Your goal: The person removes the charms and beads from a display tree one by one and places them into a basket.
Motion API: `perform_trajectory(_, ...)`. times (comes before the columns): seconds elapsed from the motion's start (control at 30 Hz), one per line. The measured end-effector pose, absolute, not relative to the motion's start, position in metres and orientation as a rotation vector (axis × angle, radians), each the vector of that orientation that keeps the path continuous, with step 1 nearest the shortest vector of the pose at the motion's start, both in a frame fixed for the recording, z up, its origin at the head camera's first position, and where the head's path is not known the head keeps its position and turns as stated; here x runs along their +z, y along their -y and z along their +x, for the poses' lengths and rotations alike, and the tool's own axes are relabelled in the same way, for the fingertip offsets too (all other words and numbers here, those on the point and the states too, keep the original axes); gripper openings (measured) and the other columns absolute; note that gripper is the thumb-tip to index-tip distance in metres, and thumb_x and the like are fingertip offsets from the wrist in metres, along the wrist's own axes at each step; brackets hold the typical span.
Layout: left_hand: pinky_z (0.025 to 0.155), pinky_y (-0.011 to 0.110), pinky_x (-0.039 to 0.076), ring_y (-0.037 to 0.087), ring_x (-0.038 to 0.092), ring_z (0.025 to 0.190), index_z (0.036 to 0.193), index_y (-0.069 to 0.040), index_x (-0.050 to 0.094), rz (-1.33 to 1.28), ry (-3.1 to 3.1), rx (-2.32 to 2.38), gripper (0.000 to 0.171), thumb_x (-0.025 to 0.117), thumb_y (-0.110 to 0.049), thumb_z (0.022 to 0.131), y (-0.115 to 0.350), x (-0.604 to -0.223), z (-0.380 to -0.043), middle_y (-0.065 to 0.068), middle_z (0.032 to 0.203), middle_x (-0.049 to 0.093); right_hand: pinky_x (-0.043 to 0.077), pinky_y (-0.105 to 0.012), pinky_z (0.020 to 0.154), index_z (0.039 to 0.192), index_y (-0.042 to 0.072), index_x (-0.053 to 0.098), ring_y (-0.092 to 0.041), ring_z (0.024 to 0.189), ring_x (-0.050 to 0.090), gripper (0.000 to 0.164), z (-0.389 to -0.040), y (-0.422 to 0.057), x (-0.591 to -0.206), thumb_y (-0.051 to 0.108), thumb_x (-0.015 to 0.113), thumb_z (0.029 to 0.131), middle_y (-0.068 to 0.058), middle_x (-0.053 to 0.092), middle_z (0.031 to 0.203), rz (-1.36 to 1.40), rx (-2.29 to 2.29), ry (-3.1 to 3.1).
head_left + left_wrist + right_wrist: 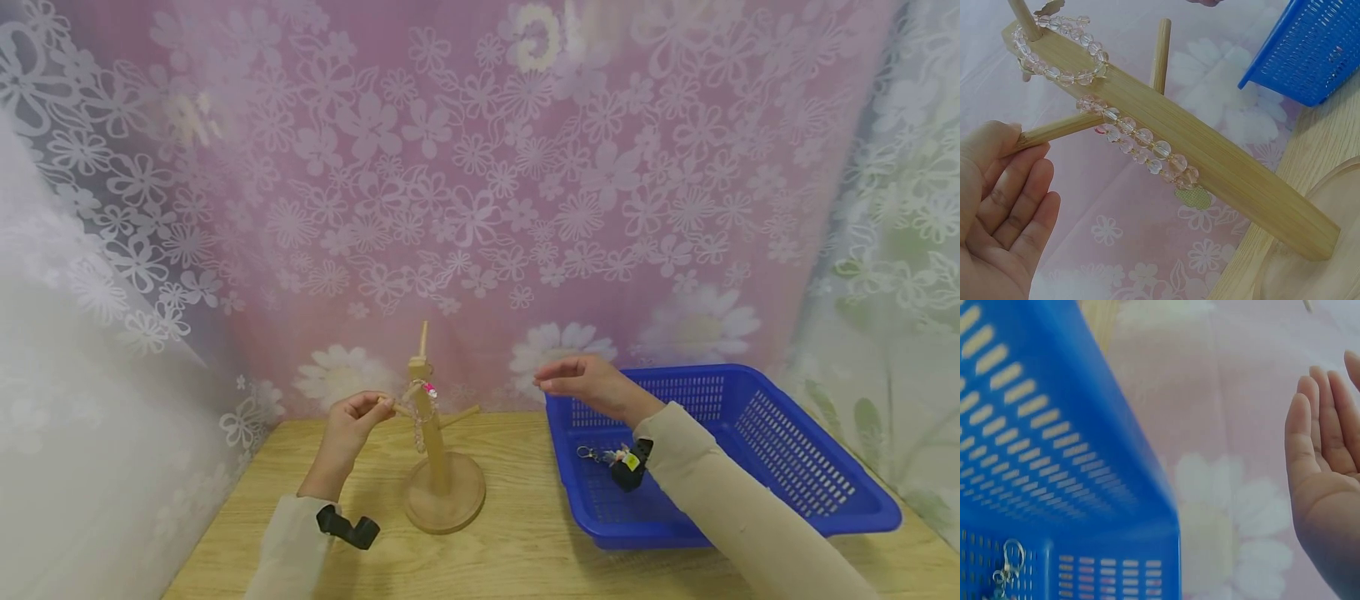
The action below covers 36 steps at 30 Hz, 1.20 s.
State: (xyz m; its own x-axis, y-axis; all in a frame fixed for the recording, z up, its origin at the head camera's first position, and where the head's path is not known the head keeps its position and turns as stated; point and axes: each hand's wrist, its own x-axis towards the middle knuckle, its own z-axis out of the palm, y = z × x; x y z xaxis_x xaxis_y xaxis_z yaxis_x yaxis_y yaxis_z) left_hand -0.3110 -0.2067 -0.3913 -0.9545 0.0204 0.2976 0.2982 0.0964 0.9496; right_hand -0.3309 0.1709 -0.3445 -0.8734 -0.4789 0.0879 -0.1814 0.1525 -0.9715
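So my left hand [348, 427] is pinching the tip of a peg [1054, 130] on this wooden stand [438, 467], with one bead bracelet [1162, 149] hanging by the peg's base and another bracelet [1067, 79] up near the top. My right hand [596, 387] is loose, holding nothing, by the edge of the blue basket [862, 513], which has a keychain [621, 456] inside.

Before you, wood-grain table [517, 483]. Pink flowered backdrop [465, 183] past its far edge; whitish cloth [75, 400] past the left edge.
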Motion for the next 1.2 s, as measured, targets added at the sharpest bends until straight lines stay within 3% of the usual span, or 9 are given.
perform_trajectory(0.33,0.085,0.023,0.051,0.019,0.067,0.083,0.097,0.008,0.065,-0.323,2.155,-1.954,0.021,0.065,-0.012,0.09,0.206,-0.391,-0.311,-0.004,0.077,0.067,0.031,-0.052,0.107,0.118,0.001,0.063,-0.03,0.121,0.05,0.035,-0.32,-0.149,-0.342,0.018,0.067,0.088,-0.015,0.059,0.126,-0.675,-1.807,-2.172)
perform_trajectory(0.67,0.086,0.023,0.05,0.015,0.067,0.081,0.098,0.008,0.065,-0.298,2.166,-1.943,0.024,0.066,-0.014,0.089,0.207,-0.392,-0.311,-0.003,0.077,0.067,0.033,-0.05,0.106,0.123,-0.01,0.055,-0.028,0.119,0.052,0.041,-0.309,-0.129,-0.34,0.014,0.064,0.09,-0.021,0.055,0.128,-0.741,-1.84,-2.112)
perform_trajectory(0.87,0.086,0.022,0.049,0.016,0.067,0.083,0.096,0.005,0.066,-0.295,2.175,-1.929,0.021,0.066,-0.015,0.09,0.207,-0.392,-0.311,-0.003,0.077,0.068,0.038,-0.047,0.103,0.12,-0.007,0.058,-0.026,0.115,0.055,0.037,-0.303,-0.116,-0.338,0.014,0.064,0.09,-0.021,0.058,0.124,-0.75,-1.858,-2.126)
perform_trajectory(1.2,0.085,0.023,0.05,0.01,0.066,0.079,0.1,0.012,0.063,-0.322,2.151,-1.947,0.027,0.065,-0.013,0.09,0.207,-0.392,-0.311,-0.005,0.077,0.067,0.038,-0.048,0.103,0.119,-0.005,0.06,-0.026,0.112,0.058,0.036,-0.295,-0.097,-0.337,0.015,0.065,0.089,-0.016,0.063,0.118,-0.745,-1.87,-2.142)
